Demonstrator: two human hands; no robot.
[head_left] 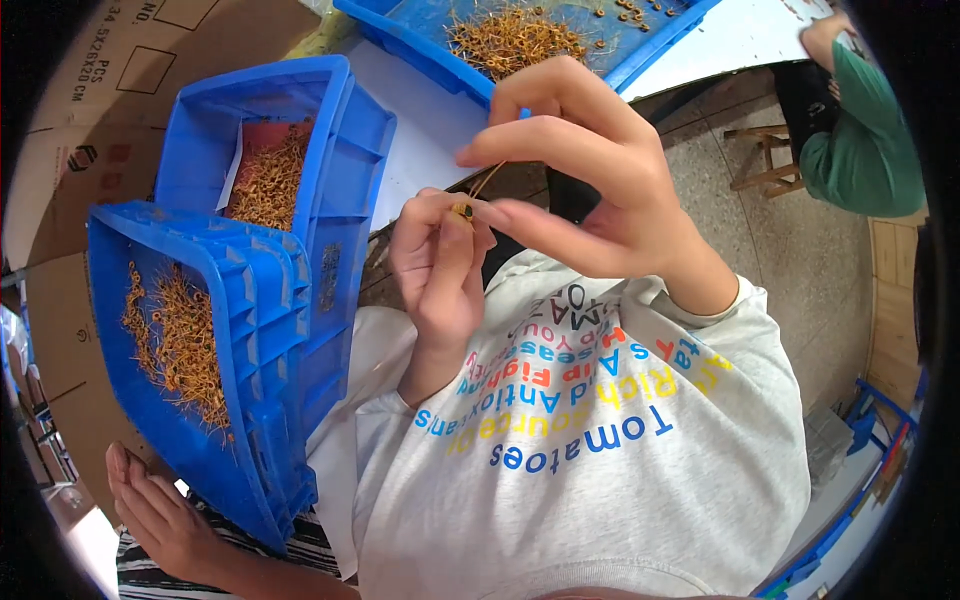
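My left hand (pixel 442 265) is closed, pinching a small ring-shaped copper-wire coil (pixel 463 211) with a dark centre between thumb and fingertips. From the coil a thin copper wire (pixel 488 178) rises toward my right hand (pixel 610 175). The right thumb tip lies beside the coil, while the index finger curves above it, well apart from the thumb. Something small and blue (pixel 525 114) shows between the right fingers; what it is cannot be made out. Both hands are raised in front of my light grey printed shirt (pixel 600 500).
Two blue bins (pixel 270 400) (pixel 362 150) at left hold heaps of wire-legged coils (pixel 180 345). A blue tray (pixel 420 45) with more coils (pixel 515 40) lies on the white table ahead. Another person's hand (pixel 165 515) is at lower left; a green-sleeved person (pixel 850 140) sits by a wooden stool (pixel 768 165).
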